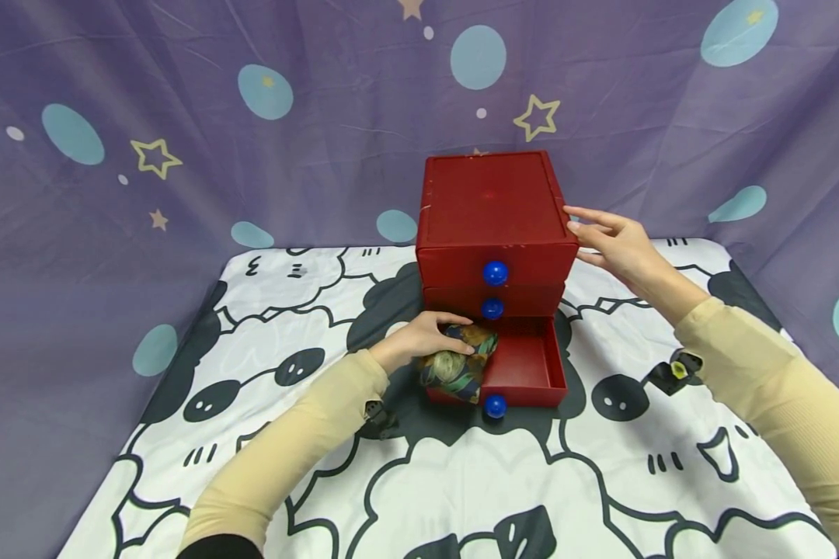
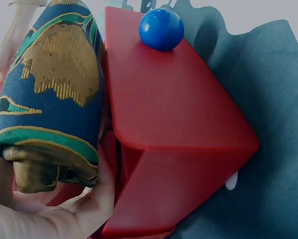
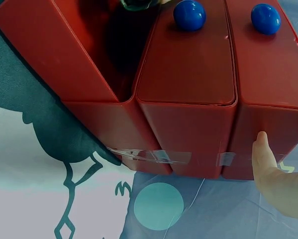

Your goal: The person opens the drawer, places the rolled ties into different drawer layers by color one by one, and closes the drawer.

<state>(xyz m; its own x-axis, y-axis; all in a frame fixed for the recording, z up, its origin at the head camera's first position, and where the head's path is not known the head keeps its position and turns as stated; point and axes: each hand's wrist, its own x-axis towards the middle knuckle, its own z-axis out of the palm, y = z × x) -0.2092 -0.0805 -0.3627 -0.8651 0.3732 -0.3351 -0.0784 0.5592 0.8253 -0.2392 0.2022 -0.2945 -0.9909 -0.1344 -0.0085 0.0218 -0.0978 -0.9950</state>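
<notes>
My left hand [image 1: 419, 337] grips a bundle of patterned fabric [image 2: 59, 74], dark blue with green and gold, thumb and fingers around its sides. The bundle is over the left part of the pulled-out bottom drawer [image 1: 523, 365] of a red three-drawer cabinet [image 1: 489, 194]. The top and middle drawers are closed, and each drawer has a round blue knob [image 1: 495, 272]. My right hand [image 1: 622, 247] has its fingers extended, fingertips at the cabinet's upper right side. In the right wrist view, its thumb [image 3: 262, 154] lies against the red side wall.
The cabinet stands on a white cloth [image 1: 517, 473] with black cartoon drawings. Behind hangs a purple curtain [image 1: 349, 155] with stars and blue ovals. Clear tape [image 3: 163, 156] crosses the cabinet's side. Black wrist devices [image 1: 674, 373] sit at both sleeves.
</notes>
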